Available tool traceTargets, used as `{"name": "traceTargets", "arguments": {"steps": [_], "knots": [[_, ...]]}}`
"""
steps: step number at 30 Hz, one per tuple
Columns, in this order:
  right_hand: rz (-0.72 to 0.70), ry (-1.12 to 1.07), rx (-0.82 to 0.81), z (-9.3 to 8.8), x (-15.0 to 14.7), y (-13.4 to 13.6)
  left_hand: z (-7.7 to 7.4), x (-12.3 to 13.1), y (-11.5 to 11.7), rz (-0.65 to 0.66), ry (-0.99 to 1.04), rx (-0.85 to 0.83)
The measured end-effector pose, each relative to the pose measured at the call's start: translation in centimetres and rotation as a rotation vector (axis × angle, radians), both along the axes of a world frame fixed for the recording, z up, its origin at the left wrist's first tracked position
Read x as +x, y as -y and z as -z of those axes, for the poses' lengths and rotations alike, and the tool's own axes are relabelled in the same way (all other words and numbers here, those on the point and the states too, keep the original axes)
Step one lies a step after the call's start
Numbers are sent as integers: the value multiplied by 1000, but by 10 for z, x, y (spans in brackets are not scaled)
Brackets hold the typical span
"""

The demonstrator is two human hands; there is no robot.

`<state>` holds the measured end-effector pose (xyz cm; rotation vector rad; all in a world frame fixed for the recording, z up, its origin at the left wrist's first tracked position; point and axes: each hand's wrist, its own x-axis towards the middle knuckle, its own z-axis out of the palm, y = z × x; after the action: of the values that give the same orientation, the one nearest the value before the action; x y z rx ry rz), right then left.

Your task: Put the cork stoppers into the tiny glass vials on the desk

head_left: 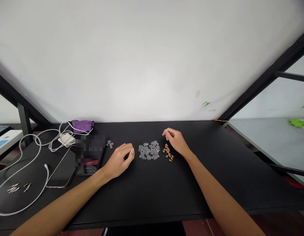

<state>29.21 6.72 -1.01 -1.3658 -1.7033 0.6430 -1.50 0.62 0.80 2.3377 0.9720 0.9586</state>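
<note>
- Clear plastic pieces point(149, 150) lie in a loose heap on the black desk point(142, 209), midway between the two hands; their exact shape is hard to make out at this size.
- Brown pellets point(168, 152) form a narrow scatter just right of the heap, not touching it.
- The left hand point(117, 160) rests just left of the heap, its fingers point(127, 150) loosely curled and the tips turned under, so I cannot tell whether they hold anything.
- The right hand point(175, 141) rests just beyond the pellets, its fingertips point(166, 132) bunched together; nothing shows between them, but I cannot tell whether they pinch anything.
- A small cluster of clear bits point(109, 144) sits apart from the heap, beside a dark device point(89, 154) that is mostly pixelated and hard to make out.
- Further left lie a black phone point(61, 172), a white charger point(66, 139), a purple cloth point(82, 126) and a looping white cable point(26, 170).
- Metal bits point(18, 187) lie inside the cable's loop, too small to identify.
- A power strip point(7, 141) is cut off by the left edge.
- On a grey shelf point(265, 141) to the right, a green object point(299, 123) is cut off by the right edge.
</note>
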Motion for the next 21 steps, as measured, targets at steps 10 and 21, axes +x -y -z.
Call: {"name": "traceTargets", "arguments": {"steps": [10, 21], "knots": [[-89, 29, -76, -5, 3, 0, -3, 0, 0, -4, -48, -18], [-290, 135, -143, -19, 6, 6, 0, 0, -2, 19, -37, -21]]}}
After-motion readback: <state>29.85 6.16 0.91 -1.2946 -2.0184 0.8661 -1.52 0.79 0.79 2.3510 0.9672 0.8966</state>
